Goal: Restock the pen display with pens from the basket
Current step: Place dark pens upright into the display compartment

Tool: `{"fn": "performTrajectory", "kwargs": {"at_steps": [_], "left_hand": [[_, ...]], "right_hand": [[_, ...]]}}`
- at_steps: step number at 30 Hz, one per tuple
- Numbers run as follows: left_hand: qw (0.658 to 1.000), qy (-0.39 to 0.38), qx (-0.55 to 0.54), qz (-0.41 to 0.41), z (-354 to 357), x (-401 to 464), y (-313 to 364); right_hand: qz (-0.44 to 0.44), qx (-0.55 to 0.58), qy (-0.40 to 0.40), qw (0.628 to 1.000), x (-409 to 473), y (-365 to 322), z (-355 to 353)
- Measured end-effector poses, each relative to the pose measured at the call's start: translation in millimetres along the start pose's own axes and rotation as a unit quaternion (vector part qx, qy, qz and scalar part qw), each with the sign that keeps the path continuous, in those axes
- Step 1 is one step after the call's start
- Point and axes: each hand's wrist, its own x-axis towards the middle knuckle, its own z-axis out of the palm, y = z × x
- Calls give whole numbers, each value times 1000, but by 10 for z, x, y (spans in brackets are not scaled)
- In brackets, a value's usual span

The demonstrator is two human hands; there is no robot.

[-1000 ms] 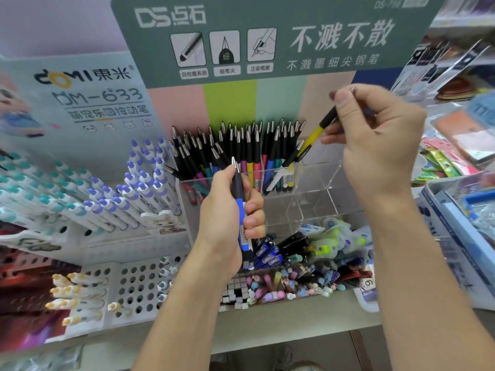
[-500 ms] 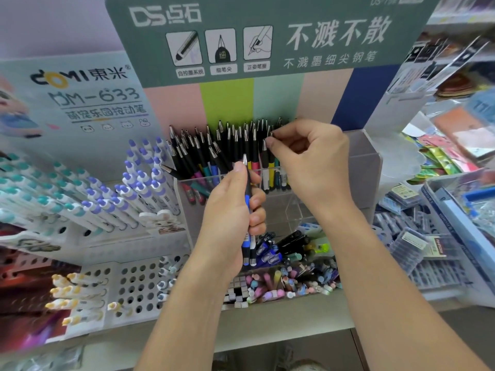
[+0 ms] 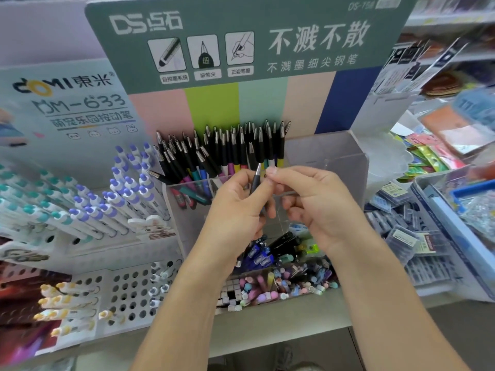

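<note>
Left hand: the left hand was curled round a pen, holding it upright with the silver tip uppermost.
Right hand: the right hand had thumb and forefinger pinched together just beside the tip of that pen (whether they touched it could not be told); the other fingers were bent loosely under.
Pen: dark-barrelled, it stood between the two hands, in front of the clear display box.
Display box: a see-through plastic holder; its left compartment was packed with black-gripped pens, tips up, leaning leftward at the left end, while the right part showed only clear walls.
Sign: a green header card with white lettering rose behind the box, above striped coloured panels.
Neighbouring rack: white pens with purple caps leaned in rows to the left of the box.
Lower tray: a mixed heap of loose pens (blue, black, pastel) lay below the hands on the shelf.
Right side: packets of stationery were blurred.
</note>
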Motion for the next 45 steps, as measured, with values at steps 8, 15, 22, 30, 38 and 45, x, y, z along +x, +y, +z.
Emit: {"fn": "performTrajectory", "kwargs": {"at_steps": [8,15,22,30,38,45], "left_hand": [[995,12,-72,-73,50,-17,63],[979,37,-168,-110,-89,-19,-2],[969,56,-235,-53,-183,-33,-57],[992,47,-108,35,-194,-95,-73],[992,9,-126,26,-148,-106,-37],[999,-11,-37,33,-50,-82,-14]], "right_hand": [[-56,68,-12,996,-46,-131,4],[-326,62,169,928,41,-431,-139],[-364,-190,160,898,331,-265,-44],[-353,-266,112,890,381,-144,126],[-309,-245,140,908,108,-205,103],[-157,34,1,987,-174,-13,122]]}}
